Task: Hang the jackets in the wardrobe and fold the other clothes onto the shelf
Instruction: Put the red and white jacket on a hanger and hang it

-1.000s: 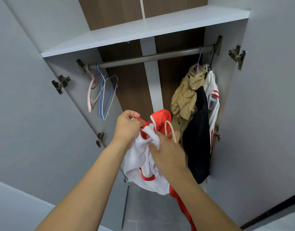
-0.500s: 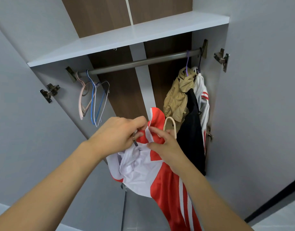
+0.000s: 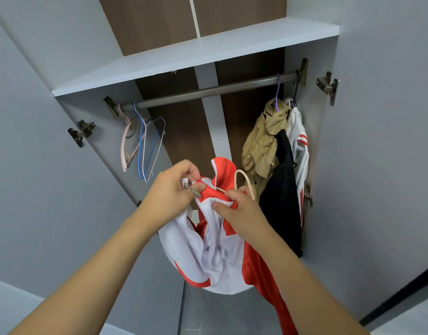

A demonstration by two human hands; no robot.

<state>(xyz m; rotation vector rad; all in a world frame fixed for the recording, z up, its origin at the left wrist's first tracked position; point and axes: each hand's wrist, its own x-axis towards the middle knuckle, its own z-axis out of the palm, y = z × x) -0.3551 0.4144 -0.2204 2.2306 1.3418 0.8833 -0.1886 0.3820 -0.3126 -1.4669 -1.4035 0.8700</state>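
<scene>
Nearest to me, two bare forearms reach up from the bottom edge, meeting in front of the open wardrobe. The left hand has its fingers curled tight, pinching the zipper end of the red and white jacket, with the metal zipper pull sticking out just below the thumb. At about three o'clock from it, almost touching, the right hand grips the jacket's collar cloth, thumb and fingers closed on the fabric, and the pale hook of a beige hanger loops up beside its knuckles. The jacket itself hangs from both hands, bunched and drooping toward six o'clock, well below the rail and not yet on it. Farther in, at nine to ten o'clock from the hands, a few bare hangers, pink, blue and white, dangle from the left end of the grey rail. At two o'clock, at the rail's right end, three garments hang pressed together: a tan jacket on a purple hook, a black garment in front of it, and a white jacket with red stripes against the side wall. Above the rail, at twelve o'clock, runs the white shelf, with brown back panels behind. The grey wardrobe doors stand open on both sides.
</scene>
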